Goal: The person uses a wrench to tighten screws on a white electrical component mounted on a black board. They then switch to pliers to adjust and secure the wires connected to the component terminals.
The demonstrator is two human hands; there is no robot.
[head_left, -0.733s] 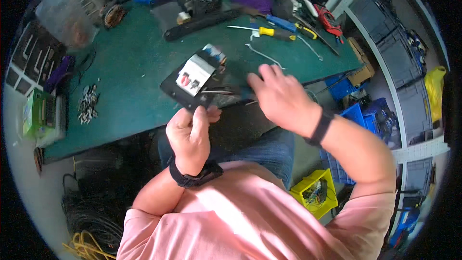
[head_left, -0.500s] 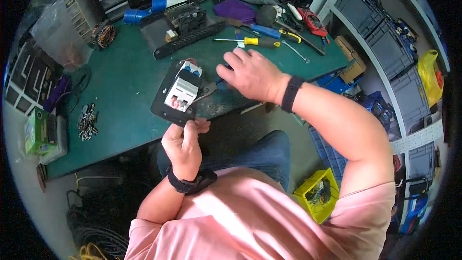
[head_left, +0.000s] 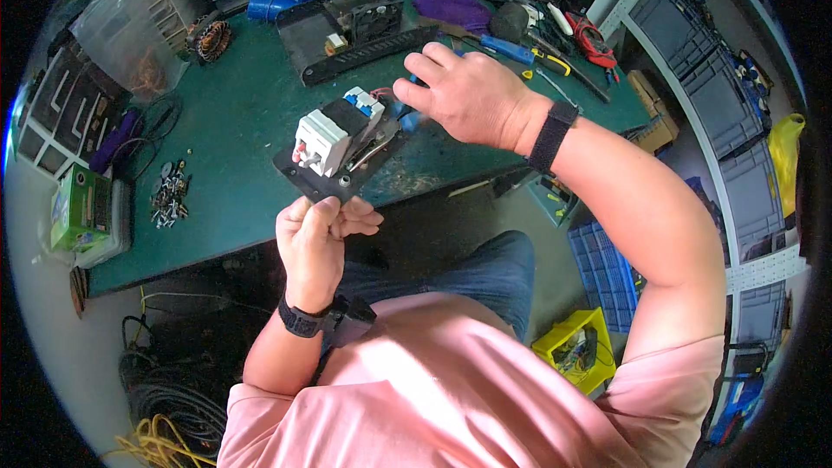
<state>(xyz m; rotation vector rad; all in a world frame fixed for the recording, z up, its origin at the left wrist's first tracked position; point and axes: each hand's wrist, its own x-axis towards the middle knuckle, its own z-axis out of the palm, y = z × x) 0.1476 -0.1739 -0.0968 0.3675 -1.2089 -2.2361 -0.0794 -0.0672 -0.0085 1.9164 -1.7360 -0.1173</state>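
My left hand (head_left: 314, 230) pinches the near edge of a black plate (head_left: 325, 185) and holds it tilted above the front edge of the bench. White circuit breakers (head_left: 322, 140) with blue parts sit on the plate, and thin red wires show behind them. Beside them lies a slim metal rod (head_left: 371, 152). My right hand (head_left: 472, 95) is curled just beyond the plate's right side, its fingers closed around a blue-handled tool (head_left: 409, 120). Most of that tool is hidden by the hand, so its exact kind does not show.
A black metal housing (head_left: 299, 48) stands at the back of the green bench (head_left: 230, 182). Loose screws (head_left: 169, 195) lie to the left. Hand tools and red cables (head_left: 591, 39) crowd the back right. Below on the right are a yellow bin (head_left: 598, 364) and a blue crate (head_left: 604, 273).
The plate has turned and tipped, so the breakers now stand out toward the upper left. My left hand has shifted slightly left and up. The view has swung a little, moving the bench rightward.
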